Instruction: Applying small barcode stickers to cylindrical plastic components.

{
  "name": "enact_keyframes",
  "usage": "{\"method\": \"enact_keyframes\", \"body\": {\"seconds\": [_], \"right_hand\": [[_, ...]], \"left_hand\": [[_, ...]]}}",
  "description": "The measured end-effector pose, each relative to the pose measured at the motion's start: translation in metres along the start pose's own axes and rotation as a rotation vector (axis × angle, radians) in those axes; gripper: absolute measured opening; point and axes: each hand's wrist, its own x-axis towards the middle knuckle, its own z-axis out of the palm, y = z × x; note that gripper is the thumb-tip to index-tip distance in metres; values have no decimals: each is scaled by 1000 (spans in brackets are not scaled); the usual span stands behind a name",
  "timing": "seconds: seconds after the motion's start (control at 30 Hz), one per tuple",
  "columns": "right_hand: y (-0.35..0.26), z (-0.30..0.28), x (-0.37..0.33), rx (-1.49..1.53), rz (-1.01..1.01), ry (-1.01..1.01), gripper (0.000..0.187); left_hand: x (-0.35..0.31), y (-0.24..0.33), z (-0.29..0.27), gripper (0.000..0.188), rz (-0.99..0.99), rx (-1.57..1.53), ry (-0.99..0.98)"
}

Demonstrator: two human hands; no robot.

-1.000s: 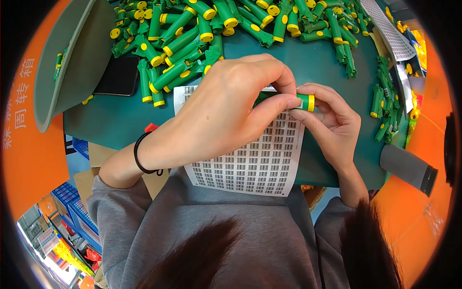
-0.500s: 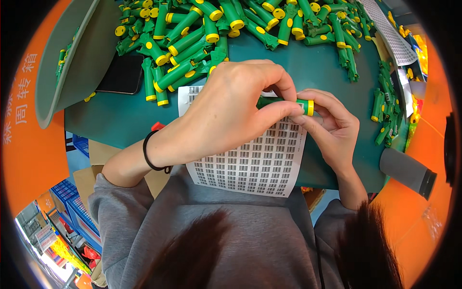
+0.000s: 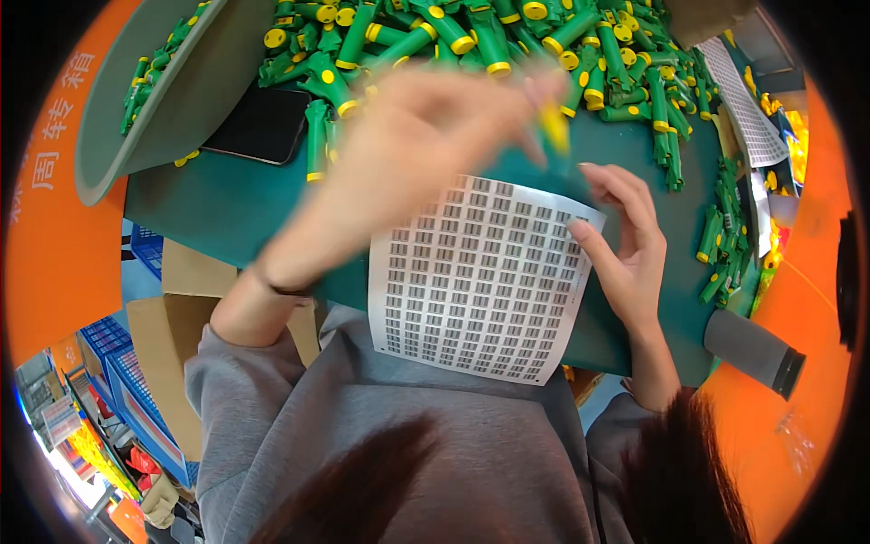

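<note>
My left hand (image 3: 435,127), smeared by motion, reaches over the top of the label sheet toward the pile. At its fingertips is a blurred green plastic tube with a yellow end (image 3: 555,130). The white sheet of small barcode labels (image 3: 480,281) lies at the table's near edge, against my front. Beside the sheet's right edge, my right hand (image 3: 630,240) is open, thumb and fingers apart with nothing between them. A large pile of similar green tubes with yellow ends (image 3: 489,45) covers the far side of the table.
At the left, a grey-green tub (image 3: 113,172) holds more tubes, beside a black phone (image 3: 258,127). Several green pieces (image 3: 725,231) lie at the right, near a dark grey cylinder (image 3: 752,352). Another label sheet (image 3: 743,100) is at the far right. An open cardboard box (image 3: 168,344) stands lower left.
Both hands were together on the green tube above the sheet. They have parted: my left hand moved away toward the pile with the tube, and my right hand let go.
</note>
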Motion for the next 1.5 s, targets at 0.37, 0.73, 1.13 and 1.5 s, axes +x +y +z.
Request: {"method": "enact_keyframes", "body": {"seconds": [0.37, 0.73, 1.13, 1.5], "right_hand": [[22, -5, 4, -153, 159, -147, 14], [17, -15, 2, -75, 186, -181, 15], [23, -79, 50, -496, 212, 452, 25], [47, -153, 70, -268, 430, -96, 37]], "left_hand": [[-26, -35, -3, 26, 538, 712, 73], [-34, -60, 23, 28, 802, 773, 47], [-27, -64, 39, 27, 717, 432, -13], [-25, -59, 35, 20, 612, 317, 12]]}}
